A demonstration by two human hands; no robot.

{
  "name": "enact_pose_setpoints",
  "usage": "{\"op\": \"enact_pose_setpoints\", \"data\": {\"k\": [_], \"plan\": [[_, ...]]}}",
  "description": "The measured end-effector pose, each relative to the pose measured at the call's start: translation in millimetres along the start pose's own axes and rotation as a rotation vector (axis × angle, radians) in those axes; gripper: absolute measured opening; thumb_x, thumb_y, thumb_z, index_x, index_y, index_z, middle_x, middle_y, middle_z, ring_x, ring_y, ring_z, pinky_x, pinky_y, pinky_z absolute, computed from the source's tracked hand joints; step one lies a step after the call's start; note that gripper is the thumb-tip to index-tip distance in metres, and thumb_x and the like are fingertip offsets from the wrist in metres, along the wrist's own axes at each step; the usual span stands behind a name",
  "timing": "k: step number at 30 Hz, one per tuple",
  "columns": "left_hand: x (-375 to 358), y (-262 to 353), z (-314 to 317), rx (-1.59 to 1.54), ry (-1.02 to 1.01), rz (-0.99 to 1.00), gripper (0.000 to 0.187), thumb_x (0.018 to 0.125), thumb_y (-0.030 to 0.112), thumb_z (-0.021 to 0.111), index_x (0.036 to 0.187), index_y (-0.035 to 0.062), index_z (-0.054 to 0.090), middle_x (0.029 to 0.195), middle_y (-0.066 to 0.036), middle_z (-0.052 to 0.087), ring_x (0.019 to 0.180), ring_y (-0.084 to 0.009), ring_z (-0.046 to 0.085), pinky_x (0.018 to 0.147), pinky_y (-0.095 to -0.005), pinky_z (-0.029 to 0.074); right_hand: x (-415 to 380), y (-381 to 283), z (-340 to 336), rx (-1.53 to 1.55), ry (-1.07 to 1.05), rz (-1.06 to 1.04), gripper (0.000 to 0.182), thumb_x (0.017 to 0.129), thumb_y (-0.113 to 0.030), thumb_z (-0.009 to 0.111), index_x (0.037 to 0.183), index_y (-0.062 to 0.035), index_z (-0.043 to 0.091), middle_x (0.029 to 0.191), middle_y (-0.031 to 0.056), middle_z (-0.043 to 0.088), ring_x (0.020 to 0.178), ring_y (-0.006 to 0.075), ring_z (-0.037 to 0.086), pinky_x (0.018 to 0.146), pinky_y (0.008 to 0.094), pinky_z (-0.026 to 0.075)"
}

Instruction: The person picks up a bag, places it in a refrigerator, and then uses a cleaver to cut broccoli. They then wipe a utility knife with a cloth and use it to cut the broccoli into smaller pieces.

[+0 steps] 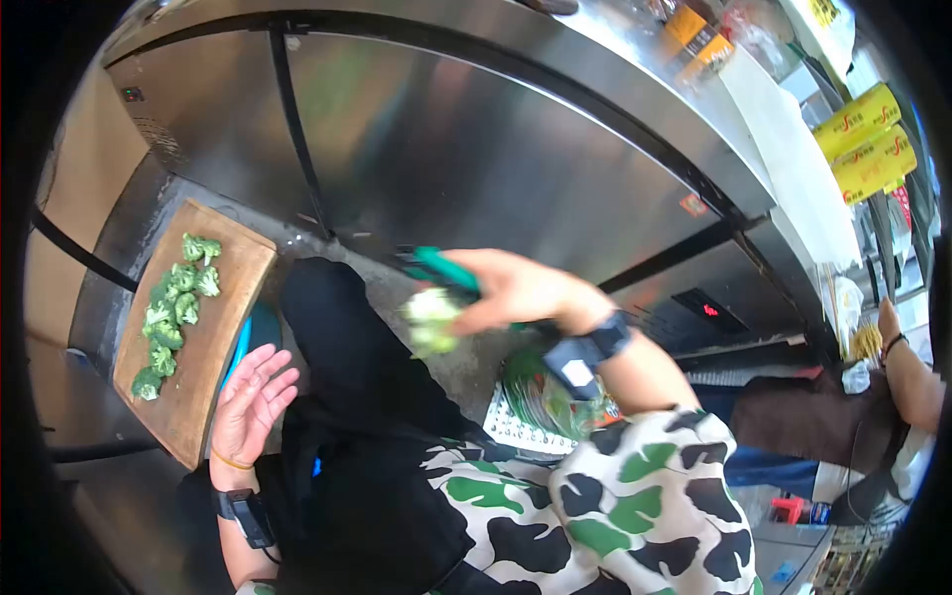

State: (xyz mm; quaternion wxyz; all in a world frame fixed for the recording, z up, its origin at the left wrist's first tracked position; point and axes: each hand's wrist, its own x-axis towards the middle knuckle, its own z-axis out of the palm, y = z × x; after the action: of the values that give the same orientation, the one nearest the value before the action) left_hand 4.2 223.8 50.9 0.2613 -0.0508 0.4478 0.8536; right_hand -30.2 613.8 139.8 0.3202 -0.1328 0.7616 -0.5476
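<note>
My left hand (255, 402) is open, palm up and fingers apart, beside the near edge of a wooden cutting board (223, 268). Several broccoli florets (171, 307) lie in a row on that board. Over the floor, in the middle of the view, my right hand (511, 293) is closed round a green-handled tool (441, 266), whose dark end is blurred. Just under the tool, by my right thumb, is a pale green vegetable piece (431, 319), smeared by motion; whether my fingers grip it too I cannot tell.
Steel cabinet doors (476, 149) run along the far side, under a counter (635, 50). A white basket (511, 421) with wrapped greens stands below my right forearm. A blue container (238, 347) shows beside the board. At the right edge is another person's arm (910, 382).
</note>
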Motion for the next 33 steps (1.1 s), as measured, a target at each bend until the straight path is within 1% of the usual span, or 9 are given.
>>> {"op": "enact_pose_setpoints", "data": {"k": [3, 7, 13, 18, 21, 24, 28, 31, 33], "plan": [[-13, -2, -31, -0.022, 0.086, -0.026, 0.046, 0.095, 0.016, 0.058, 0.136, 0.0003, 0.043, 0.130, -0.016, 0.054, 0.116, -0.0275, 0.057, 0.096, -0.0386, 0.050, -92, 44, -19, -0.089, 0.177, 0.007, 0.062, 0.073, -0.006, 0.079, 0.128, -0.0017, 0.052, 0.106, 0.0006, 0.060, 0.099, 0.0100, 0.053, 0.086, 0.0261, 0.047], [-22, -3, -70, -0.097, 0.129, 0.053, 0.039, 0.097, 0.016, 0.055, 0.132, 0.0022, 0.047, 0.125, -0.012, 0.057, 0.113, -0.0231, 0.058, 0.095, -0.0353, 0.051, -178, 73, -11, -0.057, 0.222, 0.471, 0.048, 0.072, -0.011, 0.080, 0.113, -0.0036, 0.057, 0.086, -0.0003, 0.061, 0.069, 0.0093, 0.055, 0.058, 0.0251, 0.047], [-33, -5, -94, -0.219, 0.139, 0.118, 0.035, 0.097, 0.013, 0.054, 0.130, 0.0028, 0.050, 0.122, -0.011, 0.059, 0.113, -0.0230, 0.058, 0.096, -0.0350, 0.050, -207, 163, -19, -0.341, 0.257, 0.888, 0.045, 0.070, -0.027, 0.080, 0.104, -0.0043, 0.062, 0.074, 0.0059, 0.061, 0.060, 0.0121, 0.057, 0.049, 0.0300, 0.045], [-60, 25, -89, -0.194, 0.232, 0.288, 0.034, 0.096, 0.011, 0.054, 0.129, 0.0027, 0.052, 0.122, -0.013, 0.060, 0.113, -0.0255, 0.059, 0.098, -0.0371, 0.048, -77, 75, -7, -0.053, 0.273, 0.394, 0.040, 0.089, -0.030, 0.069, 0.114, -0.0009, 0.059, 0.088, 0.0037, 0.065, 0.052, 0.0078, 0.050, 0.047, 0.0235, 0.042], [-96, 73, -86, -0.200, 0.282, 0.526, 0.032, 0.096, 0.009, 0.054, 0.126, -0.0003, 0.052, 0.122, -0.015, 0.059, 0.114, -0.0270, 0.058, 0.099, -0.0371, 0.048, 13, 8, 26, 0.181, 0.102, 0.124, 0.041, 0.095, -0.012, 0.056, 0.133, -0.0019, 0.044, 0.097, 0.0081, 0.065, 0.054, 0.0084, 0.052, 0.051, 0.0216, 0.045], [-142, 116, -97, -0.376, 0.106, 0.797, 0.030, 0.097, 0.010, 0.051, 0.126, 0.0012, 0.052, 0.122, -0.012, 0.058, 0.115, -0.0255, 0.056, 0.099, -0.0369, 0.047, 106, -34, 62, 0.178, -0.198, -0.055, 0.049, 0.092, 0.001, 0.048, 0.139, -0.0018, 0.035, 0.105, 0.0114, 0.063, 0.059, 0.0117, 0.056, 0.057, 0.0247, 0.050], [-193, 158, -72, -0.599, -0.238, 1.131, 0.029, 0.099, 0.015, 0.050, 0.125, 0.0028, 0.051, 0.121, -0.008, 0.054, 0.109, -0.0212, 0.054, 0.092, -0.0343, 0.049, 207, -83, 128, 0.321, -0.483, -0.068, 0.048, 0.097, -0.013, 0.055, 0.140, -0.0055, 0.036, 0.107, 0.0113, 0.062, 0.078, 0.0145, 0.061, 0.074, 0.0300, 0.054], [-186, 163, -95, -0.405, -0.187, 1.175, 0.029, 0.098, 0.014, 0.051, 0.125, 0.0029, 0.051, 0.120, -0.010, 0.055, 0.109, -0.0210, 0.055, 0.091, -0.0335, 0.050, 278, -102, 163, 0.345, -0.561, -0.041, 0.045, 0.098, -0.020, 0.056, 0.139, -0.0102, 0.039, 0.108, 0.0105, 0.063, 0.087, 0.0145, 0.062, 0.081, 0.0299, 0.054], [-162, 157, -124, -0.098, 0.262, 1.064, 0.030, 0.095, 0.010, 0.055, 0.124, 0.0038, 0.052, 0.113, -0.009, 0.060, 0.104, -0.0214, 0.060, 0.089, -0.0331, 0.051, 332, -105, 180, 0.280, -0.528, -0.057, 0.041, 0.098, -0.020, 0.055, 0.136, -0.0101, 0.042, 0.101, 0.0091, 0.065, 0.082, 0.0129, 0.061, 0.075, 0.0275, 0.053]]}}
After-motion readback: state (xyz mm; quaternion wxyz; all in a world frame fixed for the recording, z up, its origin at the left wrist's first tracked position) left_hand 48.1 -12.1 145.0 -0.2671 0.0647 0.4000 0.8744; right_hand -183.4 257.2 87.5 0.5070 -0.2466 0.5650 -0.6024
